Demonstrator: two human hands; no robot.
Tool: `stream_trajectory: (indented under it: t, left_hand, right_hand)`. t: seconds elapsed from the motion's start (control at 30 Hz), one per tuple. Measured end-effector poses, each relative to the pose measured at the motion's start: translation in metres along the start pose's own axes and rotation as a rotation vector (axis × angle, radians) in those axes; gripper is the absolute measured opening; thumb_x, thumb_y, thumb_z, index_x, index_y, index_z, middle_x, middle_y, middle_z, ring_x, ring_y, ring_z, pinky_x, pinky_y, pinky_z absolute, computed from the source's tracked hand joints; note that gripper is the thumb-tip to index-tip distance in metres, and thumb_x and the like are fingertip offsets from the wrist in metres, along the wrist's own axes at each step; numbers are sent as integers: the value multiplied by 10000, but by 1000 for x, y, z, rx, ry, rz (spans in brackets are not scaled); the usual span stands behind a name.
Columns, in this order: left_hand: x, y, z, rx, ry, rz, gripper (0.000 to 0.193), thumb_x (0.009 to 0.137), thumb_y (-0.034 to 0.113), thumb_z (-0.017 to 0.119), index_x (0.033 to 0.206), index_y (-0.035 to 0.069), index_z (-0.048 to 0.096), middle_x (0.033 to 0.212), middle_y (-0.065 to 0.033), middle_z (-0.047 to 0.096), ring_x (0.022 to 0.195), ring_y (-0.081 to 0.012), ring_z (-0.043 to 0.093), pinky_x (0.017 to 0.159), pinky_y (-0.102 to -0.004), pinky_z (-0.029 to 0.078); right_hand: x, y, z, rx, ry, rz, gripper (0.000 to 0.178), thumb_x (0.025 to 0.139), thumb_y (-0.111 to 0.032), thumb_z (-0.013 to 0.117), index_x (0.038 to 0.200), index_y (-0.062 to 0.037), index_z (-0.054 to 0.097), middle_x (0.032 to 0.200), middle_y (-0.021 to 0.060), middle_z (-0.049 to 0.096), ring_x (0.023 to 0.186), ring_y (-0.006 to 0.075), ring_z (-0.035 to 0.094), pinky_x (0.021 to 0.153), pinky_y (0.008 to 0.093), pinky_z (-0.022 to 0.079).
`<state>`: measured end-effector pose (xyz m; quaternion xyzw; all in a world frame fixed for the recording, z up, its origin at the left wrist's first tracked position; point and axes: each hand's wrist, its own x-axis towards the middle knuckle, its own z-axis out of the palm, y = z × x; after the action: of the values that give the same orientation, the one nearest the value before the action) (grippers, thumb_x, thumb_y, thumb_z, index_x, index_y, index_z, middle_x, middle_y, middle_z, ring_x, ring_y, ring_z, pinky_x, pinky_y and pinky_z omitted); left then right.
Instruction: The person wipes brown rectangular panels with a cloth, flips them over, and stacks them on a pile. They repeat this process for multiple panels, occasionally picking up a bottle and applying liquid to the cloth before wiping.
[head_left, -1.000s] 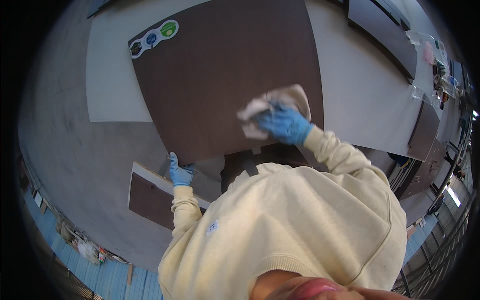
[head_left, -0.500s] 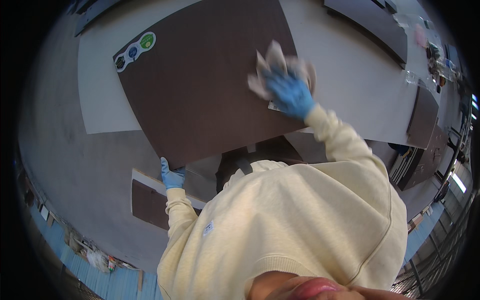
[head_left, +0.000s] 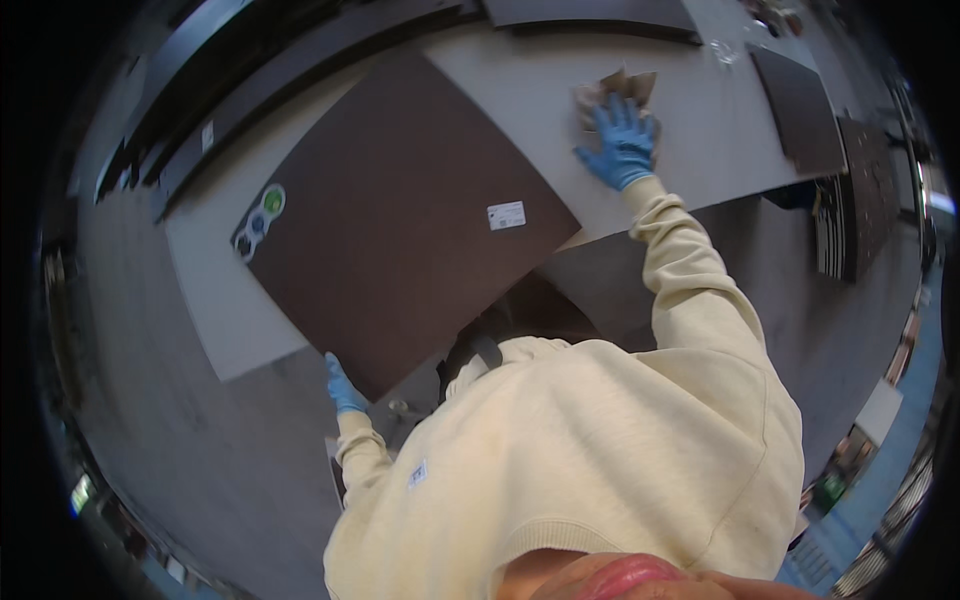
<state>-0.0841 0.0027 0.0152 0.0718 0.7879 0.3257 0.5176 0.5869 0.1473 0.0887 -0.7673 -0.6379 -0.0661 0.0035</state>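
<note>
A flat dark brown board [head_left: 400, 215] lies turned at an angle on a pale work table [head_left: 500, 95], its near corner jutting past the edge. It bears a strip of round stickers [head_left: 259, 222] at its left corner and a white label [head_left: 506, 215] toward the right. My left hand [head_left: 345, 388], in a blue glove, grips the board's edge by that near corner, thumb side hidden. Right of the board, my right hand [head_left: 622, 145], also blue-gloved, rests flat with fingers spread over a crumpled beige cloth [head_left: 640, 88] on the table.
Long dark boards [head_left: 310, 65] lie along the far left, and another dark panel [head_left: 600, 15] sits at the far side. A brown panel [head_left: 798, 105] lies at the table's right end, beside a stack of panels [head_left: 850, 205]. Grey floor [head_left: 200, 480] shows at left.
My right hand and the cloth have moved off the board onto the table to its right, uncovering the white label. The board has turned, and my left hand stays at its near corner.
</note>
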Motion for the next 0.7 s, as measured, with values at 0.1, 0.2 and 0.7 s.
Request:
stream_trajectory:
  t: [0.1,0.2,0.7]
  left_hand:
    - [8,12,13,73,-156,-43,1000,932,722,580,1567,-21,369,1611,-158,418,1432,-351,447,1195,-464,363]
    - [5,13,9,121,-180,58,994,929,739,568,1562,-7,394,1606,-156,430,1417,-334,466,1184,-439,371]
    - [-7,41,3,207,43,542,812,991,615,546,1468,-39,485,1474,-177,530,1258,-298,550,1069,-385,458]
  right_hand:
    - [-44,-50,-19,126,160,-105,705,846,-541,703,1395,-118,572,1503,178,502,1398,394,456,1213,594,249]
    - [-71,-76,-21,478,-190,168,680,919,-549,640,1379,-49,600,1353,198,636,1270,378,589,1132,490,400]
    - [-63,-110,-11,910,-434,684,663,957,-641,527,1193,-62,748,1177,219,731,1129,413,684,1006,447,510]
